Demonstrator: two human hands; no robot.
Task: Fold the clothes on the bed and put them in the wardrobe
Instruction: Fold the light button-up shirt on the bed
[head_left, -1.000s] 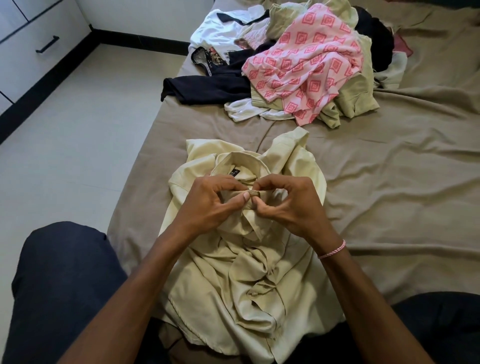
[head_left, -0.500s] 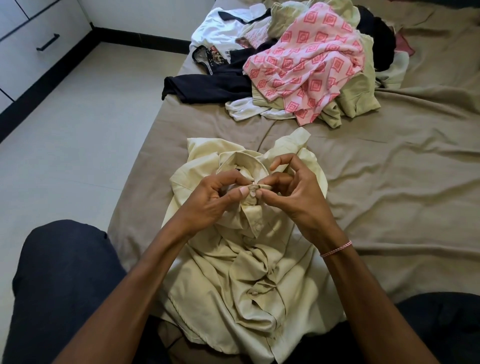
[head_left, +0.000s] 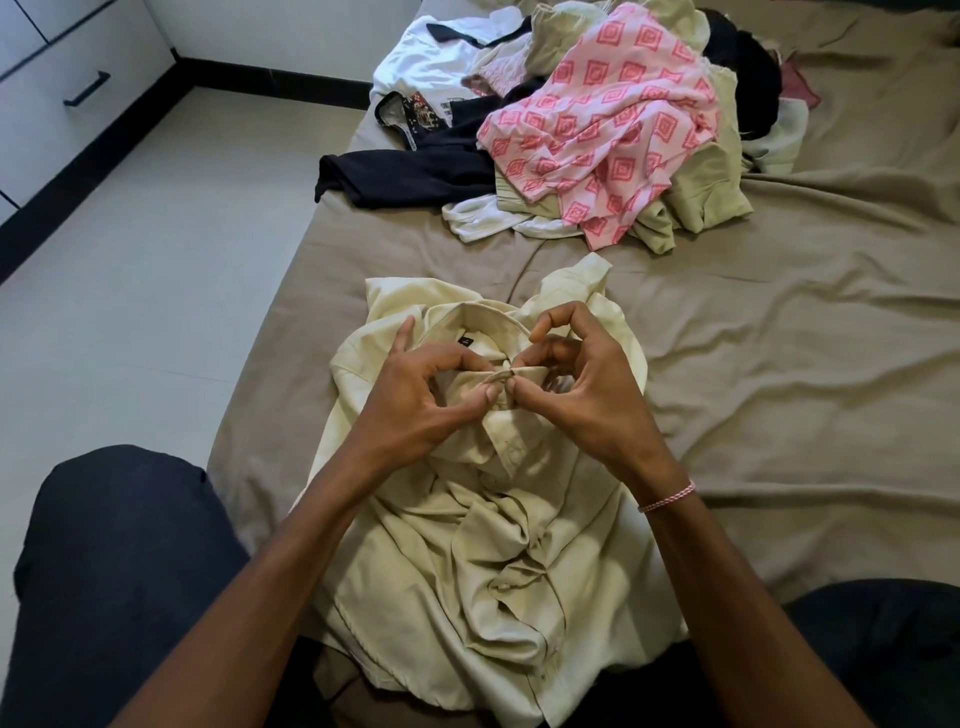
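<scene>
A crumpled cream button-up shirt (head_left: 483, 561) lies on the bed (head_left: 779, 364) right in front of me, collar away from me. My left hand (head_left: 415, 395) pinches one side of the collar front between thumb and forefinger. My right hand (head_left: 587, 384) pinches the other side, and the two meet at the top button. A heap of unfolded clothes lies farther up the bed, topped by a pink patterned garment (head_left: 608, 124), with a dark garment (head_left: 410, 171), a white shirt (head_left: 431, 62) and pale green pieces around it.
My knees in dark trousers (head_left: 119, 582) frame the shirt at the lower left and lower right. Pale floor tiles (head_left: 156, 260) run along the bed's left edge. A white drawer unit with a black handle (head_left: 85, 89) stands at the far left.
Both hands keep working the collar button. My left forefinger has lifted and spread away, and the collar is pulled flatter and wider than a second ago.
</scene>
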